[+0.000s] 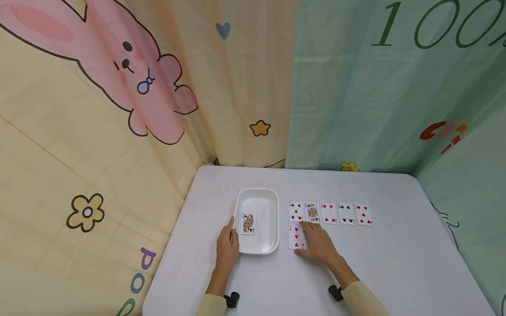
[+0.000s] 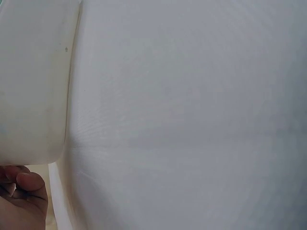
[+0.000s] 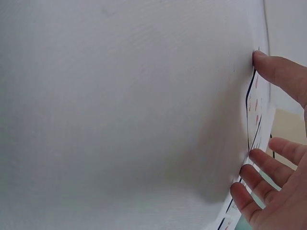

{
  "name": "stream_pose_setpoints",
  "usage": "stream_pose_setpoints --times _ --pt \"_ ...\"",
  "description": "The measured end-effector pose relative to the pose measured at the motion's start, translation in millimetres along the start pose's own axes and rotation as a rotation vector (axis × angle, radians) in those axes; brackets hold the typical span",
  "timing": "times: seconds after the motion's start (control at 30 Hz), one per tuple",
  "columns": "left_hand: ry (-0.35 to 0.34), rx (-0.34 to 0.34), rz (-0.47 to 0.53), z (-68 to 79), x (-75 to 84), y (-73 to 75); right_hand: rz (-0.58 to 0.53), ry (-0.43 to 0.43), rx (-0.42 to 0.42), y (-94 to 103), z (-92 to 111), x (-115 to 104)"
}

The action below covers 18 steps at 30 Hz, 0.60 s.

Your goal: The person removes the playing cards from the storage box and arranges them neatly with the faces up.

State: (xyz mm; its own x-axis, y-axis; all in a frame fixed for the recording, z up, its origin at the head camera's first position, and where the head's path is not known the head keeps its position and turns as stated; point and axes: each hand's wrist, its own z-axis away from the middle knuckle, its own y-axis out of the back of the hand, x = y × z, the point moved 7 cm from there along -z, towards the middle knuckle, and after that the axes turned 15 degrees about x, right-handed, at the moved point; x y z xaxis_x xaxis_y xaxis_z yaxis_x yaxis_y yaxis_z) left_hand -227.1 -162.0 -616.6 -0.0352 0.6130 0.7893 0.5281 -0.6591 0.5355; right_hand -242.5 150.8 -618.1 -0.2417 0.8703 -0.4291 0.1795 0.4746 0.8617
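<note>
My left hand (image 1: pixel 228 248) holds the left rim of a white plastic tray (image 1: pixel 267 251), thumb at the rim and index finger along the outer wall. Inside the tray a queen playing card (image 1: pixel 248 224) lies face up. My right hand (image 1: pixel 319 243) grips a playing card with hearts (image 1: pixel 294 237) by its near and far edges. In the right wrist view the thumb (image 3: pixel 276 69) is at one end of this card and a fingertip at the other, the card slightly bowed between them. The palm hides part of its right side in the head view.
Beyond the right hand, several face-up cards form a row, from a spade card (image 1: pixel 296 210) and a king (image 1: pixel 312 212) to a hearts card (image 1: pixel 364 215). All stand on a white-covered table (image 1: pixel 411 263). Printed curtains (image 1: pixel 253 87) hang behind it and at both sides.
</note>
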Motion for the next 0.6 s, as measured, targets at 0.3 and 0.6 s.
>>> stream_pose_setpoints --times 0.3,0.6 --pt "-0.009 0.012 0.012 -1.8 0.2 1.1 0.013 0.001 0.047 13.0 -13 -3" --pt "-0.019 0.009 0.017 0.3 0.1 0.4 -0.11 -0.029 0.148 41.0 -44 -20"
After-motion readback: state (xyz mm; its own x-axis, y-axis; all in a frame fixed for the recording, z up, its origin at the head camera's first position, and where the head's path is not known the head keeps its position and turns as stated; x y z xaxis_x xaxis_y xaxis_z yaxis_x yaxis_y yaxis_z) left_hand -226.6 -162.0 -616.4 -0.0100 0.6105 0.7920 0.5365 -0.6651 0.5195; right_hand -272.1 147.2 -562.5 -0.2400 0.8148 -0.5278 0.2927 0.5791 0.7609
